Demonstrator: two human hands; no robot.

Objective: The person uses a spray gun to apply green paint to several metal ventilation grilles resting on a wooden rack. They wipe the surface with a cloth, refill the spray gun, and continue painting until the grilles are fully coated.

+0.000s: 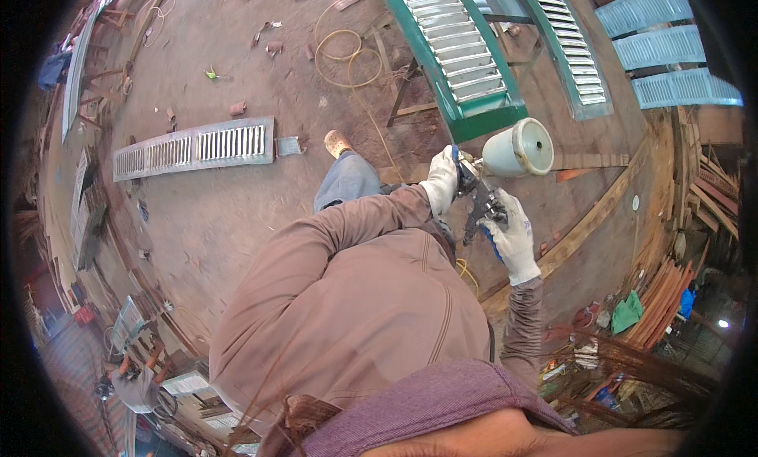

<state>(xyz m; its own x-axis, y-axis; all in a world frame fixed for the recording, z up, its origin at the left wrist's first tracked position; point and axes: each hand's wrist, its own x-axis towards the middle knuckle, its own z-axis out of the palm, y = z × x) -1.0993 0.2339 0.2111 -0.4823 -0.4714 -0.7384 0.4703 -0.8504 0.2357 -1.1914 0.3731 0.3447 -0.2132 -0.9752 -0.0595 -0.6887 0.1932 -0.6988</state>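
Note:
In front of my body I hold a spray gun (482, 198) with a pale paint cup (512, 151) tipped sideways. My left hand (442, 179), in a white glove with blue-coated fingers, is closed on the front part near the cup. My right hand (515, 237), gloved the same way, is closed around the gun's rear by its knobs; the glove hides some fingers. Just past the cup stands a green louvered shutter panel (488, 113) with bare, silvery slats. The cup's edge overlaps the shutter's near end in the view.
Another louvered panel (591, 109) stands right of the green one, with light-blue panels (659, 46) beyond. A long grey panel (193, 150) lies left. A yellow hose (363, 84) loops over the floor. Timber strips (667, 299) are piled right. A person (138, 386) is at lower left.

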